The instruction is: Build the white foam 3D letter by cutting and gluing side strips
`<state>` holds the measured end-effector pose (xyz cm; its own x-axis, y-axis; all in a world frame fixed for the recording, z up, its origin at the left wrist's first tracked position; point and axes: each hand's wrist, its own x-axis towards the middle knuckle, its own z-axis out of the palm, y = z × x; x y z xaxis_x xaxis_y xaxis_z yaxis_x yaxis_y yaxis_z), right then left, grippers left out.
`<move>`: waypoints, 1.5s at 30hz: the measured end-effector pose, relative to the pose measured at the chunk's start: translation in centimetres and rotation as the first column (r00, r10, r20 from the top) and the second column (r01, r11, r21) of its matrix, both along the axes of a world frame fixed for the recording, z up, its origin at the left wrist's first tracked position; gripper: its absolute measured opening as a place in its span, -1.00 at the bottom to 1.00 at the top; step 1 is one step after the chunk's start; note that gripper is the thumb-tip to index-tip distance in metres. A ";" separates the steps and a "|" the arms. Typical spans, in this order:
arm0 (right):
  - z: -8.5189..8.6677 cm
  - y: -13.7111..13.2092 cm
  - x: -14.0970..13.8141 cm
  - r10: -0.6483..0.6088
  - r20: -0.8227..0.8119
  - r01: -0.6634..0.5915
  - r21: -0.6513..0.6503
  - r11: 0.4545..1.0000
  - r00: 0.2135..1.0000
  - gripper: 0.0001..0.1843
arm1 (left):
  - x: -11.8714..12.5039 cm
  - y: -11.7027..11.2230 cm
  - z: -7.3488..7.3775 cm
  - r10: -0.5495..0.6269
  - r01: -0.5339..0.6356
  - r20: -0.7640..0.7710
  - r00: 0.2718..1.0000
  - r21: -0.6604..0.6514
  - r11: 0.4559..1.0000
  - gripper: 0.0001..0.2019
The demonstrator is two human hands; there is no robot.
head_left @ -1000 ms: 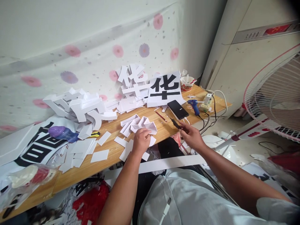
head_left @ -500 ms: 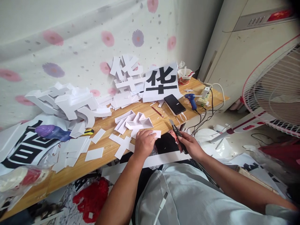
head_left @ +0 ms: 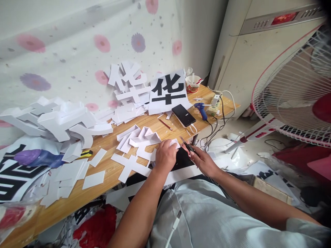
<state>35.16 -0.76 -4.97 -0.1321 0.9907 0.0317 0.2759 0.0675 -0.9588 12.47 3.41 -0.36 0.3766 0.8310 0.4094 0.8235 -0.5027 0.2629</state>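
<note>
My left hand (head_left: pixel 165 156) is closed on a small white board piece (head_left: pixel 175 142) at the table's front edge. Fingers of my right hand (head_left: pixel 205 161) wrap round a black utility knife (head_left: pixel 190 148). Its blade is out and points up and left, close to the board piece; whether they touch I cannot tell. Left of my left hand lies a white cross-shaped cutout (head_left: pixel 130 166). Behind it stand open-topped white letter parts (head_left: pixel 144 137). Part of the board piece is hidden under my left fingers.
A phone (head_left: pixel 184 115), a pencil (head_left: pixel 165 124) and a blue glue gun (head_left: pixel 201 111) with cables lie at the right. White built characters (head_left: pixel 64 119) pile up at the left, near a yellow knife (head_left: pixel 86 153). A fan (head_left: pixel 292 93) stands right of the table (head_left: pixel 100 196).
The view has turned right. My right hand has brought the knife leftward and nearer to the board piece, which my left hand still grips.
</note>
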 end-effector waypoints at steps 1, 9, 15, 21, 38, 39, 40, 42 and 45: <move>-0.1 0.0 0.2 -0.003 0.013 0.003 0.014 1.000 1.000 -0.45 | 0.3 0.1 -0.1 0.013 -0.013 0.011 1.000 0.007 1.000 -0.77; -0.3 -0.3 1.4 -0.045 0.208 0.011 0.161 0.987 0.977 -0.45 | 1.4 1.4 -0.9 0.012 -0.013 0.096 0.995 0.019 1.000 -0.81; -0.1 -1.1 1.4 -0.093 0.403 -0.007 0.239 0.971 0.911 -0.50 | 1.8 1.7 -1.4 0.050 -0.056 0.144 0.988 0.039 0.998 -0.80; 0.6 -1.4 1.2 -0.135 0.506 -0.011 0.275 0.961 0.852 -0.52 | 1.7 1.8 -1.8 0.054 -0.065 0.201 0.978 0.048 0.997 -0.82; 1.4 -1.5 1.2 -0.112 0.554 -0.049 0.267 0.962 0.825 -0.53 | 1.6 2.0 -2.0 0.053 -0.063 0.205 0.977 0.039 0.997 -0.82; 1.4 -1.5 1.2 -0.113 0.549 -0.046 0.267 0.963 0.828 -0.53 | 1.6 2.0 -2.0 0.054 -0.064 0.204 0.977 0.043 0.997 -0.83; 1.3 -1.5 1.2 -0.113 0.545 -0.044 0.266 0.963 0.831 -0.52 | 1.6 2.0 -2.0 0.055 -0.066 0.204 0.977 0.048 0.997 -0.84; 1.2 -1.5 1.2 -0.111 0.538 -0.040 0.262 0.964 0.836 -0.52 | 1.6 2.0 -2.0 0.056 -0.069 0.208 0.977 0.056 0.996 -0.85; 1.0 -1.5 1.3 -0.104 0.525 -0.044 0.261 0.964 0.845 -0.52 | 1.6 2.0 -2.1 0.057 -0.070 0.209 0.976 0.058 0.996 -0.85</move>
<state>36.45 -2.22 -3.97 -0.1721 0.9613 0.2150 0.7418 0.2701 -0.6139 14.07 5.37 -2.44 0.2253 0.8196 0.5269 0.7855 -0.4727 0.3994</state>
